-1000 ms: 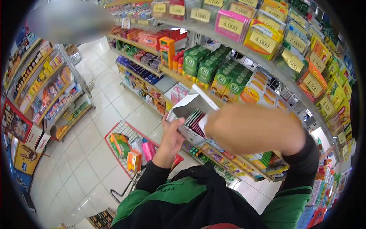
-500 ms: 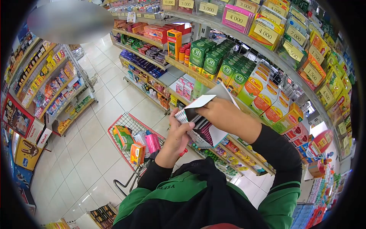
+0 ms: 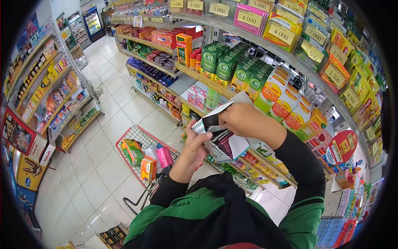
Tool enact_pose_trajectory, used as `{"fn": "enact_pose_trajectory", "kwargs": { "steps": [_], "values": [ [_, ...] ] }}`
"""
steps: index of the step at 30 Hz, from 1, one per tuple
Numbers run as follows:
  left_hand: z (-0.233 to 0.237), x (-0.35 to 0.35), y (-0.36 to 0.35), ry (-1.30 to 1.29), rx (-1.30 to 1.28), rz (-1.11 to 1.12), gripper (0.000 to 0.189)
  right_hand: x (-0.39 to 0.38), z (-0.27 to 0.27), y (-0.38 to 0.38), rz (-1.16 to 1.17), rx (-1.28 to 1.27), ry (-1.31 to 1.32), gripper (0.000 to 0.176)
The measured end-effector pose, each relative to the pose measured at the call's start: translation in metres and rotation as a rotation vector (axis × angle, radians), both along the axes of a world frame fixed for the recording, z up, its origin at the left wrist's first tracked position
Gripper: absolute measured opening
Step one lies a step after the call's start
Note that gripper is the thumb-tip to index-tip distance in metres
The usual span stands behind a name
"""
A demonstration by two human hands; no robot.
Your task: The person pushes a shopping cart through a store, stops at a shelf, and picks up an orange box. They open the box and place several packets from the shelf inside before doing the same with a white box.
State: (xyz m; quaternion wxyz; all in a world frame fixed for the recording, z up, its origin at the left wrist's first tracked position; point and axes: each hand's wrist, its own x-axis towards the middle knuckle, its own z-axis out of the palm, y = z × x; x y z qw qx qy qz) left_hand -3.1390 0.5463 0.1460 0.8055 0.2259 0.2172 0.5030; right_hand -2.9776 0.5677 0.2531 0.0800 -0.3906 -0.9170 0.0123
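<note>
My left hand (image 3: 194, 146) grips an opened cardboard box (image 3: 219, 152) from its left side, thumb over the near edge. The box is tilted with its flaps raised, and a row of dark pink-edged sachets (image 3: 226, 140) shows inside. Over the opening, my right hand (image 3: 244, 121) is closed, its fingers curled down into the box. Its fingertips are hidden, so what they pinch cannot be seen.
Below left stands a wire shopping cart (image 3: 124, 146) holding several packages, among them a green-orange pack (image 3: 132, 152) and a pink pack (image 3: 165, 157). Ahead runs a shelf with green OB boxes (image 3: 227, 66) and Combi boxes (image 3: 271, 92). Another stocked shelf (image 3: 54, 87) stands left.
The view has shifted slightly. My right hand has turned a little and is more curled over the box opening, with the sachets more exposed. My left hand keeps its grip.
</note>
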Motion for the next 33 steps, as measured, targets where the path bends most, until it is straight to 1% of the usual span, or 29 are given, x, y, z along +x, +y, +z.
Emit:
{"fn": "enact_pose_trajectory", "kwargs": {
  "steps": [1,3,4,6,9,11,13,16,19,21,25,27,28,30,33],
  "values": [
    [0.001,0.001,0.0,0.0,0.001,0.001,0.09,0.001,0.005,0.001,0.001,0.001,0.0,0.005],
    [0.004,0.003,-0.001,0.009,-0.006,-0.01,0.089,0.005,0.014,0.004,-0.061,-0.276,0.125,0.004],
    [0.002,0.004,0.0,0.009,-0.005,-0.01,0.089,0.008,0.016,0.006,-0.061,-0.275,0.125,0.004],
    [-0.006,0.006,0.003,-0.033,0.042,-0.074,0.09,0.013,0.018,0.011,-0.072,-0.447,0.146,0.009],
    [-0.005,0.008,0.003,-0.005,0.04,-0.081,0.089,0.02,0.015,0.016,-0.061,-0.486,0.103,0.013],
    [-0.002,0.009,0.003,0.011,0.047,-0.097,0.09,0.023,0.011,0.019,-0.034,-0.458,0.083,0.013],
    [-0.009,0.011,0.006,0.012,0.059,-0.098,0.09,0.024,0.011,0.018,-0.008,-0.431,0.062,0.012],
    [-0.009,0.013,0.008,0.009,0.062,-0.1,0.09,0.021,0.017,0.013,-0.02,-0.401,0.003,0.016],
    [-0.005,0.014,0.008,0.013,0.057,-0.101,0.091,0.02,0.019,0.012,-0.063,-0.449,0.001,0.021],
    [-0.003,0.015,0.009,0.019,0.064,-0.104,0.091,0.02,0.02,0.01,-0.067,-0.384,-0.073,0.024],
    [-0.003,0.018,0.01,0.037,0.087,-0.101,0.092,0.022,0.021,0.007,-0.041,-0.34,-0.09,0.022],
    [-0.003,0.019,0.011,0.035,0.089,-0.109,0.093,0.022,0.022,0.004,-0.001,-0.221,-0.181,0.022],
    [-0.003,0.018,0.012,0.031,0.085,-0.13,0.093,0.023,0.02,0.004,-0.003,-0.22,-0.182,0.022],
    [-0.002,0.018,0.012,0.027,0.082,-0.151,0.094,0.026,0.012,0.005,0.097,-0.078,-0.193,0.023],
    [0.0,0.019,0.012,0.038,0.11,-0.173,0.096,0.023,0.009,0.001,0.112,-0.026,-0.257,0.026]
  ]
}}
